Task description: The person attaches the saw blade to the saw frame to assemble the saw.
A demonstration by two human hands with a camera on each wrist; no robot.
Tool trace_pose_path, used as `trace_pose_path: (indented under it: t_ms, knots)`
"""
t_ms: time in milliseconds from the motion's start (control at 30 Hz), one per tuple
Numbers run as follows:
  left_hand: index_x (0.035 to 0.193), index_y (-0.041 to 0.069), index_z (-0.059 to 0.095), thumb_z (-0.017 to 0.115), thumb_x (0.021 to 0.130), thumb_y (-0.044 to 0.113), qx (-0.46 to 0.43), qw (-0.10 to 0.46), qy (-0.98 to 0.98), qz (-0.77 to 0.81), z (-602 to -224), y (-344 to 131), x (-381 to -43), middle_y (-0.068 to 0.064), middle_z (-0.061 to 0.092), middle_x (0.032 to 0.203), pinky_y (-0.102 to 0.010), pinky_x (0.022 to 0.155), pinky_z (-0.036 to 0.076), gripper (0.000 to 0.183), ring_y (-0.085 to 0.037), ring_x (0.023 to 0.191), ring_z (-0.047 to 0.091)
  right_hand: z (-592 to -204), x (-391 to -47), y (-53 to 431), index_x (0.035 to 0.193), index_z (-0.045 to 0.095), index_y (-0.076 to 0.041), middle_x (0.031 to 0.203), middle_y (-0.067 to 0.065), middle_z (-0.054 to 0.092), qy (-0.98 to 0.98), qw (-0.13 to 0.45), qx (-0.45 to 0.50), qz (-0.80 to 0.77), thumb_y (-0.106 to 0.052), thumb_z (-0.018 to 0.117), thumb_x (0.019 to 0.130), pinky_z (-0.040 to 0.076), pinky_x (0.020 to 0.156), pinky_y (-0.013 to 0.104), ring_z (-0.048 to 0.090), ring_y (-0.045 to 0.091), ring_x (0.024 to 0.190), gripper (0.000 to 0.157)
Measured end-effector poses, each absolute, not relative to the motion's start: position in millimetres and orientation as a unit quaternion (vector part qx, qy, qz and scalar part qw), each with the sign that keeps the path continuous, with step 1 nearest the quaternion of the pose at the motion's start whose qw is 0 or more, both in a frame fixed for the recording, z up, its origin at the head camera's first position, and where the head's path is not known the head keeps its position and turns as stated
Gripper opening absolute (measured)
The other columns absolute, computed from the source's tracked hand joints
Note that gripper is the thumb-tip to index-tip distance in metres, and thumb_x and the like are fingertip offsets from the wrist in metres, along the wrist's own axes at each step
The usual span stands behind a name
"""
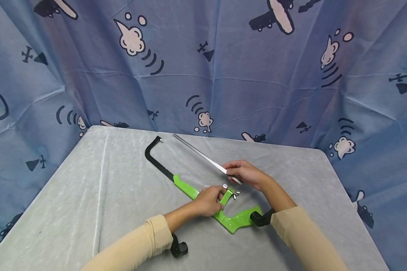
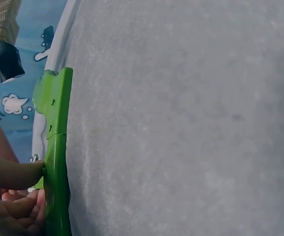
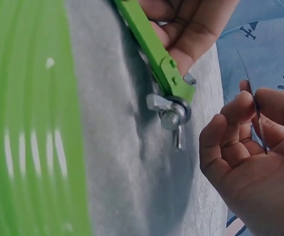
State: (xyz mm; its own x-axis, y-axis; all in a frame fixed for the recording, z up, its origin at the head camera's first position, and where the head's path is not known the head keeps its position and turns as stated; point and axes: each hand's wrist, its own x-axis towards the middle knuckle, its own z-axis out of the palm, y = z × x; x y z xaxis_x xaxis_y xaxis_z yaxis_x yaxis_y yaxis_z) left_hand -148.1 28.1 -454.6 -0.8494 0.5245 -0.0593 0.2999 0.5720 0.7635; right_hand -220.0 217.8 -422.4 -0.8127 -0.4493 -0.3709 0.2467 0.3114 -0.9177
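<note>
A hacksaw frame [image 1: 186, 189] with a green handle and a black bowed front lies slantwise on the table. My left hand [image 1: 208, 200] grips its green part near the short post, and the left wrist view shows the thumb [image 2: 21, 174] against the green side. At the post's end sits a silver wing nut [image 3: 171, 119]. My right hand [image 1: 245, 174] pinches a thin hacksaw blade [image 1: 200, 153] near one end, above the table. The blade points to the far left, roughly parallel to the frame and apart from it. Seen edge-on in the right wrist view, it passes between thumb and fingers.
A pale grey cloth covers the table [image 1: 129, 226]. Behind it hangs a blue curtain [image 1: 183, 56] with printed planes and clouds. Black wrist mounts [image 1: 178, 248] are on both forearms; the right one overlaps the end of the green handle.
</note>
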Motion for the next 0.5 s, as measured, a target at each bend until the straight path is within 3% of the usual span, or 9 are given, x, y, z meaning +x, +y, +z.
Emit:
trace_pose_path:
  t_ms: [500]
  knots:
    - [0.112, 0.004, 0.064, 0.077, 0.078, 0.003, 0.239, 0.152, 0.873, 0.398, -455, 26, -150, 0.000, 0.060, 0.085, -0.022, 0.071, 0.040, 0.036, -0.002, 0.072, 0.053, -421, -221, 195, 0.128, 0.055, 0.012, 0.080, 0.002, 0.059, 0.762, 0.297, -0.096, -0.567, -0.009, 0.052, 0.099, 0.039, 0.060, 0.023, 0.050, 0.011, 0.066, 0.036]
